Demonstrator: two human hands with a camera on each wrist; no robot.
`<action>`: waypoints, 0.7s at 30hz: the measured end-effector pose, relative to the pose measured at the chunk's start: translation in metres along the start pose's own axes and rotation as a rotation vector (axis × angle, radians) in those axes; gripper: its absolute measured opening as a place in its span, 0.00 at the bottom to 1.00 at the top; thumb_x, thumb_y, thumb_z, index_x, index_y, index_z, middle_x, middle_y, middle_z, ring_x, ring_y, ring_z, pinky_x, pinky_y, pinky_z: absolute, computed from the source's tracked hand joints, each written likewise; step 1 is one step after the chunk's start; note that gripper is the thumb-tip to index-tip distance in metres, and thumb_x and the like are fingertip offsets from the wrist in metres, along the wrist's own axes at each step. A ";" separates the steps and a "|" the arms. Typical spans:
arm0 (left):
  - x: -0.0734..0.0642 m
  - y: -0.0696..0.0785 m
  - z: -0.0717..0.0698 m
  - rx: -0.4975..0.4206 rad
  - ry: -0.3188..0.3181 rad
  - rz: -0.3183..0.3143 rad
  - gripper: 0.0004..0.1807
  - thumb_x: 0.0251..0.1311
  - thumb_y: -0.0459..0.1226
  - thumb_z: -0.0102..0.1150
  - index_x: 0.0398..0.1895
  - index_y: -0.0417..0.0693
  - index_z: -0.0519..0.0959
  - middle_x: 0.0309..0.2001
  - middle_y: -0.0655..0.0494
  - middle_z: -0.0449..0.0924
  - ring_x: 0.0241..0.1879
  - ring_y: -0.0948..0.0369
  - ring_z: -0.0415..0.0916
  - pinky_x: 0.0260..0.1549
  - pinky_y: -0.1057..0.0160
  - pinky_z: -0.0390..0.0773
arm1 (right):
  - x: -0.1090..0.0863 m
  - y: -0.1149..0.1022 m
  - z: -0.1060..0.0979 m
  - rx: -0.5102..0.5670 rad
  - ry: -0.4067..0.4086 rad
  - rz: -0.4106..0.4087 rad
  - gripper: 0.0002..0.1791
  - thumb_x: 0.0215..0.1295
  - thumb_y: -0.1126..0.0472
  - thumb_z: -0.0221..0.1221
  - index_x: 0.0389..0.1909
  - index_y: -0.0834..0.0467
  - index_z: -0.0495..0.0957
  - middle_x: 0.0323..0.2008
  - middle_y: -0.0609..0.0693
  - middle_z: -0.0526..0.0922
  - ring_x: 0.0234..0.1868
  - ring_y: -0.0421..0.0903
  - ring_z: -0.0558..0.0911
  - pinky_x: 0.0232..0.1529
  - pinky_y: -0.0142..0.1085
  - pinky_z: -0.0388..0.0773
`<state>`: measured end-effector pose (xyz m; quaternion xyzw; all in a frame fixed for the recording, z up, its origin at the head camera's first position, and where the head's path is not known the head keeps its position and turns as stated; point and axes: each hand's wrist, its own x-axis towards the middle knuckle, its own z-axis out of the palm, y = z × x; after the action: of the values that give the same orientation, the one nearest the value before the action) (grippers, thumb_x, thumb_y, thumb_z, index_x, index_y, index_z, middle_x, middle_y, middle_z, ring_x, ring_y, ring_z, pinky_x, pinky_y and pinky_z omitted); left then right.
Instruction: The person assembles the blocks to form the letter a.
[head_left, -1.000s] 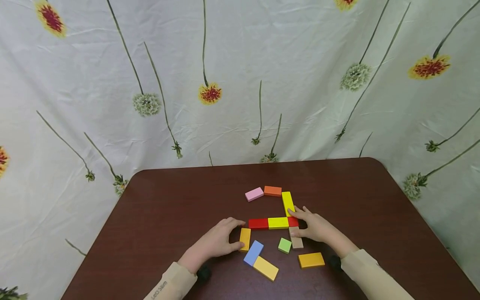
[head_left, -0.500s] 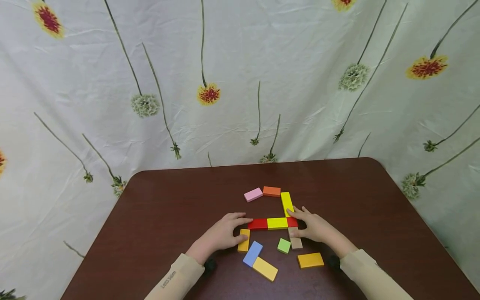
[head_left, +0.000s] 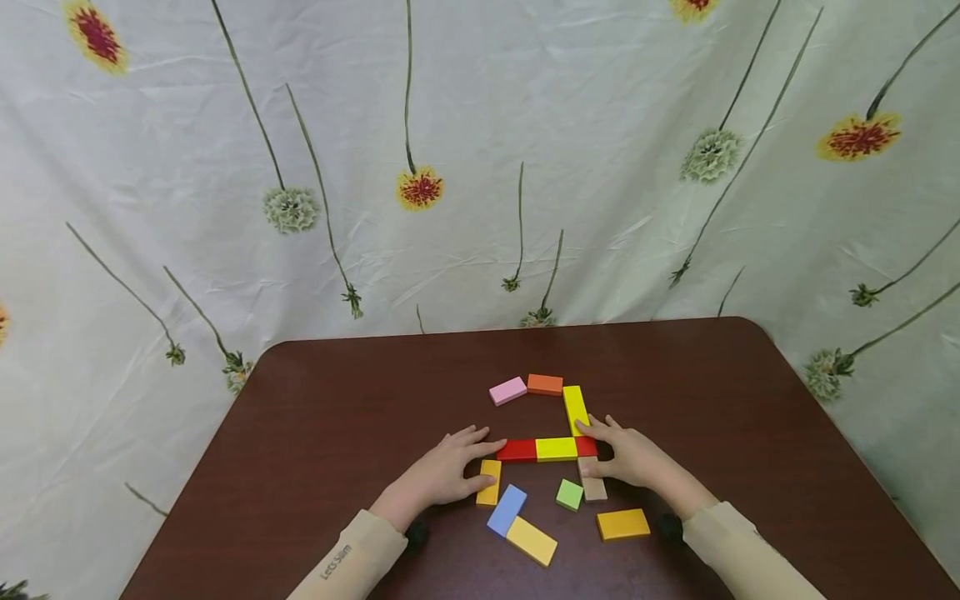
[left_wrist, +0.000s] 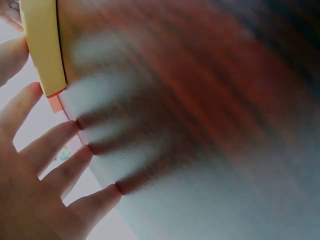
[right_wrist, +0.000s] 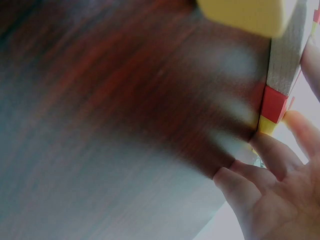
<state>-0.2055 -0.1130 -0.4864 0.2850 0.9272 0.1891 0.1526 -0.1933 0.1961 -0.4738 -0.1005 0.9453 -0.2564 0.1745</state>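
Note:
My left hand (head_left: 441, 471) lies with fingers spread at the left of a block figure. Its index fingertip touches the left end of a red block (head_left: 517, 451), and its thumb rests on an orange-yellow block (head_left: 488, 492), seen large in the left wrist view. At the other side, my right hand (head_left: 632, 455) has its index finger by the foot of a long yellow block (head_left: 575, 405) and a small red block (head_left: 587, 447). The right thumb touches a plain wooden block (head_left: 595, 488). Between the two reds sits a yellow block (head_left: 556, 450), making a straight row.
A pink block (head_left: 508, 391) and an orange block (head_left: 545, 384) lie beyond the row. Nearer are a green block (head_left: 569, 495), a blue block (head_left: 507, 511), a pale yellow block (head_left: 532, 541) and another orange-yellow block (head_left: 623, 525). Flowered cloth (head_left: 480, 108) hangs behind the table (head_left: 360, 400).
My left hand has shifted right, its index finger reaching from beside the orange-yellow block to the red block's end. The right hand and the blocks have stayed in place.

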 end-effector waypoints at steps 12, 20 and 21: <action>-0.002 0.001 0.000 -0.016 -0.001 0.004 0.32 0.63 0.48 0.61 0.71 0.57 0.69 0.72 0.43 0.64 0.74 0.41 0.55 0.68 0.33 0.56 | -0.002 -0.003 0.000 0.041 0.022 0.001 0.41 0.56 0.49 0.69 0.71 0.53 0.67 0.72 0.63 0.63 0.73 0.68 0.58 0.64 0.66 0.65; -0.001 0.000 0.001 -0.013 -0.004 -0.003 0.32 0.63 0.49 0.61 0.71 0.58 0.69 0.72 0.44 0.64 0.74 0.43 0.55 0.68 0.32 0.55 | -0.008 -0.026 0.006 -0.043 0.171 -0.120 0.33 0.59 0.53 0.68 0.66 0.56 0.74 0.71 0.61 0.67 0.74 0.67 0.58 0.61 0.62 0.70; -0.001 0.000 0.001 -0.013 -0.004 -0.006 0.32 0.63 0.49 0.61 0.71 0.58 0.69 0.72 0.44 0.64 0.74 0.43 0.55 0.68 0.32 0.55 | -0.009 -0.032 0.007 -0.048 0.177 -0.158 0.31 0.60 0.54 0.68 0.64 0.56 0.75 0.70 0.60 0.68 0.74 0.66 0.60 0.61 0.61 0.71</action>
<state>-0.2045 -0.1130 -0.4870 0.2818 0.9264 0.1942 0.1570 -0.1792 0.1684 -0.4605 -0.1560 0.9521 -0.2544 0.0671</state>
